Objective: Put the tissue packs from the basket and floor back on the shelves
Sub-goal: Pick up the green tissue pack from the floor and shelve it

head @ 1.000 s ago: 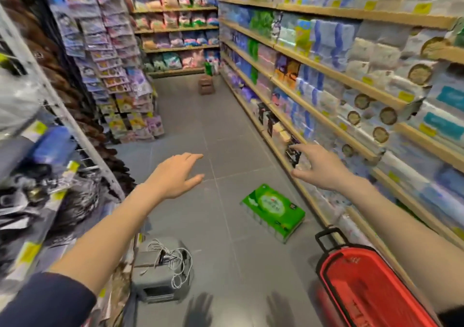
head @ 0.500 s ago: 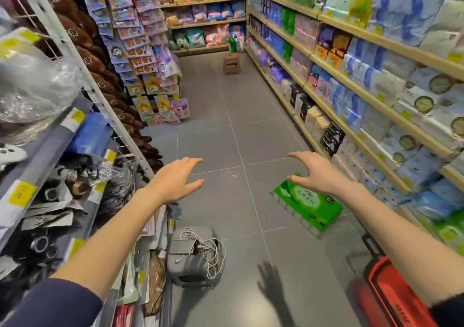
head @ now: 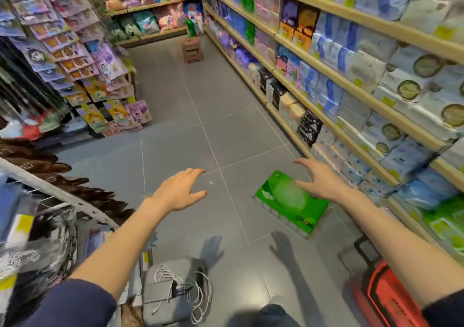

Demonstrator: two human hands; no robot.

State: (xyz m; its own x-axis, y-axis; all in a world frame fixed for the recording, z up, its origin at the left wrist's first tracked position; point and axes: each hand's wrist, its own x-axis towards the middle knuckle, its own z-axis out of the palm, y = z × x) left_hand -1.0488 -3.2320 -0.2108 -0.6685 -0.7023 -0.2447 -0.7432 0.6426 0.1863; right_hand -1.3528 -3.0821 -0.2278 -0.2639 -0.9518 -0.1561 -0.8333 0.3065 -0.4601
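**Right hand dropped toward the floor pack**

The aisle's grey floor (head: pixel 200 138) ran between hanging goods on the left and the tissue shelves (head: pixel 334 75) on the right. One green pack (head: pixel 286 201) lay flat on the tiles near the lowest shelf, ahead of the red basket (head: pixel 391 299), whose inside was out of view. A second before, the right hand (head: pixel 317 181) had been up at a shelf edge. It had since swung down over the pack's shelf-side edge, fingers spread and released, grasping nothing. Whether it touched the wrapper could not be told. The left hand (head: pixel 179 190) hovered apart over bare tile, fingers likewise loose. The floor pack looked to be the next pick, not yet gripped.
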